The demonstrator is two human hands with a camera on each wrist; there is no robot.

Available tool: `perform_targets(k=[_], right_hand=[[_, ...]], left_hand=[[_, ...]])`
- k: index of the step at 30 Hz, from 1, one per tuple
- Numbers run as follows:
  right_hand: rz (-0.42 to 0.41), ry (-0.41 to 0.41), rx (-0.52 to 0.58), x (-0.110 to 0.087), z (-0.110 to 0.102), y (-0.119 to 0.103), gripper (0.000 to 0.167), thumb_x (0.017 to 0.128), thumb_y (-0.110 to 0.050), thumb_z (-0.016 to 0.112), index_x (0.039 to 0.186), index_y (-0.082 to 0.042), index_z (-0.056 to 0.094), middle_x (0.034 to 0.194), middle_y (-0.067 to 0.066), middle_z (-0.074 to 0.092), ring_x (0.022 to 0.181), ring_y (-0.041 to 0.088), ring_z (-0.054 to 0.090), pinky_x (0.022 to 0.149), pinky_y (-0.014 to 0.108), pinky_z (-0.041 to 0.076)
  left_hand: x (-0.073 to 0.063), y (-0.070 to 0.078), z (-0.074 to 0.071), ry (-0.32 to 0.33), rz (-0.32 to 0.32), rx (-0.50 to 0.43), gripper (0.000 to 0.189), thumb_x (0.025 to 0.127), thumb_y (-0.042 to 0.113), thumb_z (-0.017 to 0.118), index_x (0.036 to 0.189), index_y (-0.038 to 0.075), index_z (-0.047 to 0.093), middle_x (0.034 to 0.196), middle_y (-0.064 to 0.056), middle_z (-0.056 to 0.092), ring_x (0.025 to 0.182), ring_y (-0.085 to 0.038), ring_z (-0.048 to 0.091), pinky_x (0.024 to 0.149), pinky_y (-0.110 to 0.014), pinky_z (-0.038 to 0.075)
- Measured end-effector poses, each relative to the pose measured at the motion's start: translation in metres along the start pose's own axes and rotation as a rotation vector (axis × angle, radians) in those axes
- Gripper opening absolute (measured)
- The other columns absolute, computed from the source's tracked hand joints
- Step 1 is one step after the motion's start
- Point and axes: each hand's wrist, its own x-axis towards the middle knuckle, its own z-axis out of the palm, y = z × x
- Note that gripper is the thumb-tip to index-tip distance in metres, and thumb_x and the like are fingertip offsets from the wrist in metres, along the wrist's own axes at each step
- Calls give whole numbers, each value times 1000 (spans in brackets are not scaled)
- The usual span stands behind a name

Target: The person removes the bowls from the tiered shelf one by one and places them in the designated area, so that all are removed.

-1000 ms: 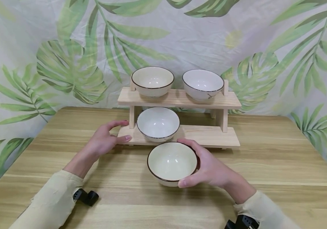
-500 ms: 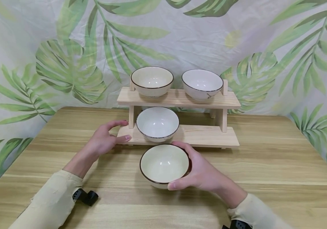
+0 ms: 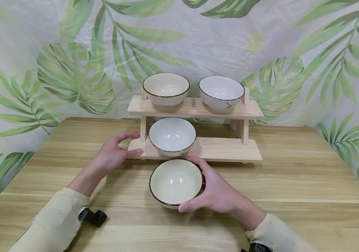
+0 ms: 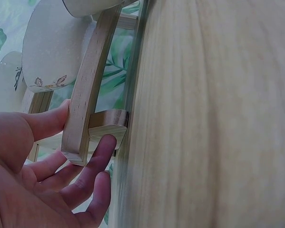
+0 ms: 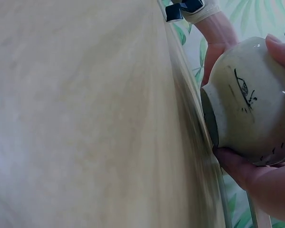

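Note:
In the head view my right hand point(image 3: 212, 189) grips a cream bowl point(image 3: 176, 182) with a dark brown rim by its right side, in front of the two-tier wooden shelf point(image 3: 229, 148). The thumb is at the bowl's near side. In the right wrist view, the bowl's outside point(image 5: 251, 102) shows a small dark drawing, and its foot is close over the table. My left hand point(image 3: 113, 152) holds the left end of the lower board point(image 4: 85, 90), thumb on one side and fingers on the other in the left wrist view.
On the lower board, at its left, sits a white bowl point(image 3: 172, 136) with a dark patterned rim. The upper board point(image 3: 195, 110) bears a cream bowl point(image 3: 166, 89) and a white bowl point(image 3: 221, 91). A leaf-print cloth point(image 3: 229, 42) hangs behind the wooden table point(image 3: 292, 175).
My right hand has moved the cream bowl left and slightly toward me, more slowly in the last half second. The left hand keeps its place on the shelf.

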Motion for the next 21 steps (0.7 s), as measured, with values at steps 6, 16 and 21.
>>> perform_targets(k=[6,16,21], right_hand=[[-12,1,-26,1,3,2,116,68,-9,99,161,-16,30,154,11,52,134,28,59,108,39,52],[10,3,-29,2,5,3,118,67,-8,99,162,-18,29,153,10,53,133,27,60,107,37,53],[19,3,-23,1,7,2,120,66,-6,99,163,-19,30,154,9,52,134,27,58,105,36,54]], left_hand=[[0,-1,0,-2,-11,2,74,94,36,82,158,20,50,163,-19,43,68,-15,45,96,-36,37],[1,0,0,-3,-7,20,73,94,37,82,158,20,50,168,-18,39,78,-18,53,103,-39,37],[1,0,0,-5,-15,15,74,94,37,82,158,20,50,164,-18,44,72,-16,50,96,-36,38]])
